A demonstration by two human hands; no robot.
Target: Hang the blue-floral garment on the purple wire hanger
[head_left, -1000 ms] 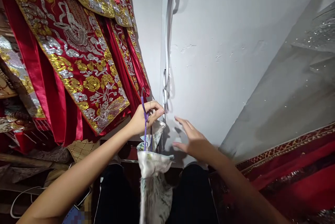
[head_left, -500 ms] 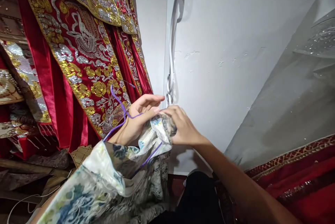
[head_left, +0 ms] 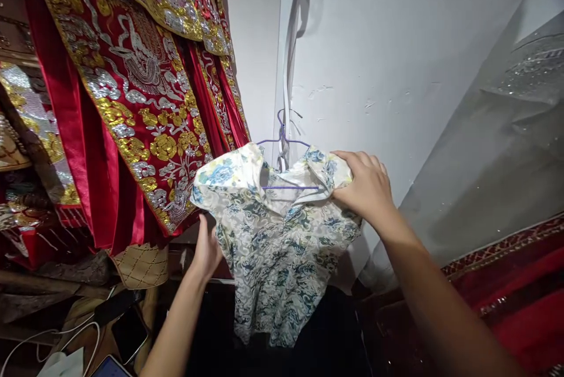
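The flowered dress [head_left: 277,236] now hangs open on its purple hanger [head_left: 282,148], right hand [head_left: 365,189] gripping its shoulder, left hand [head_left: 207,248] holding its side.

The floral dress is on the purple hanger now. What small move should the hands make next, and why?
Probably tug the cream and blue floral brocade dress straight at its left shoulder. The right hand grips the right shoulder over the thin purple wire hanger, while the left hand holds the side seam lower down. The collar looks folded and uneven, so smoothing it seems sensible.
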